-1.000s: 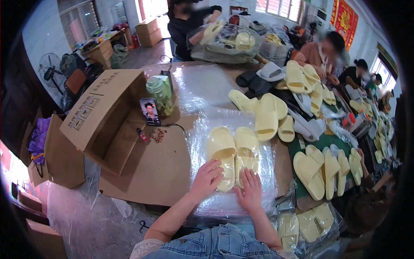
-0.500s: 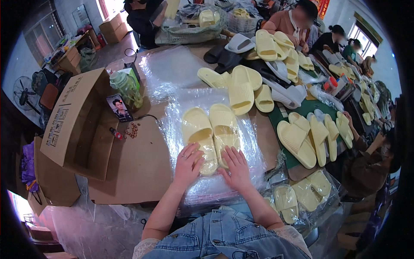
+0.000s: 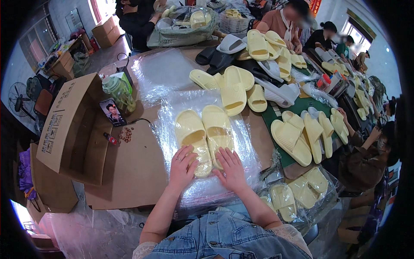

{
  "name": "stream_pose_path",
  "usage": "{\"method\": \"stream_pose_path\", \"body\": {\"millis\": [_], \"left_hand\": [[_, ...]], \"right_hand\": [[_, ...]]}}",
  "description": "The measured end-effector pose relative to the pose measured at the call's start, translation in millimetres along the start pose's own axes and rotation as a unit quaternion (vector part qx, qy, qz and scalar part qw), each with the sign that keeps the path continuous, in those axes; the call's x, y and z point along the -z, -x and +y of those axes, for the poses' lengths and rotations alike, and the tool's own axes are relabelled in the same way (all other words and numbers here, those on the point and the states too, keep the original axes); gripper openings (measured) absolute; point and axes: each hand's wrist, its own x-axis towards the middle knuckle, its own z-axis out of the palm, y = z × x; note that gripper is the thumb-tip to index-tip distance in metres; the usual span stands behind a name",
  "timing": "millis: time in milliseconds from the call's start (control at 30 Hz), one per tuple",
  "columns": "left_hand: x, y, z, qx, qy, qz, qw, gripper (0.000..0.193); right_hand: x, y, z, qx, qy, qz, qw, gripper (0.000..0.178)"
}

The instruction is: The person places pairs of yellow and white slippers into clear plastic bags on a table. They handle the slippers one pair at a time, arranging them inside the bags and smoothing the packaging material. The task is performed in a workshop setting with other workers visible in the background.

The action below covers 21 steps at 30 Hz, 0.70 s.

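Observation:
A pair of pale yellow slippers (image 3: 192, 129) lies side by side on a stack of clear plastic bags (image 3: 246, 151), and their near halves look covered by shiny clear film. My left hand (image 3: 183, 167) rests flat on the near part of the left slipper, fingers stretched forward. On the right slipper's near end lies my right hand (image 3: 230, 168), its fingers also extended and the thumb pointing inward. Neither hand grips anything. The lower ends of the slippers show between the two hands.
Loose yellow slippers (image 3: 234, 97) and white and black ones are heaped beyond the bags. More stand on a green mat (image 3: 276, 114) at right, with bagged pairs (image 3: 284, 200) below. At left are an open carton (image 3: 69, 129), a propped phone (image 3: 113, 113) and a green bottle (image 3: 116, 91). Co-workers sit around.
The whole view has shifted slightly. Both hands stay on the near ends of the slippers, with little visible movement relative to them.

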Motion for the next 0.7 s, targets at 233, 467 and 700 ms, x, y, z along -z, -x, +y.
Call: {"method": "stream_pose_path", "body": {"millis": [233,467,700], "left_hand": [[0.8,-0.5,-0.2,-0.01,0.003,0.002,1.0,0.022],[2.9,-2.3,3.3,-0.007,0.005,0.003,1.0,0.02],[1.6,-2.2,1.0,-0.016,-0.002,0.004,1.0,0.02]], "right_hand": [[0.9,-0.4,-1.5,0.002,-0.011,0.006,1.0,0.063],[1.8,-0.7,-1.9,-0.007,-0.008,-0.009,1.0,0.065],[1.2,-0.2,-2.4,-0.002,-0.001,0.0,1.0,0.064]]}}
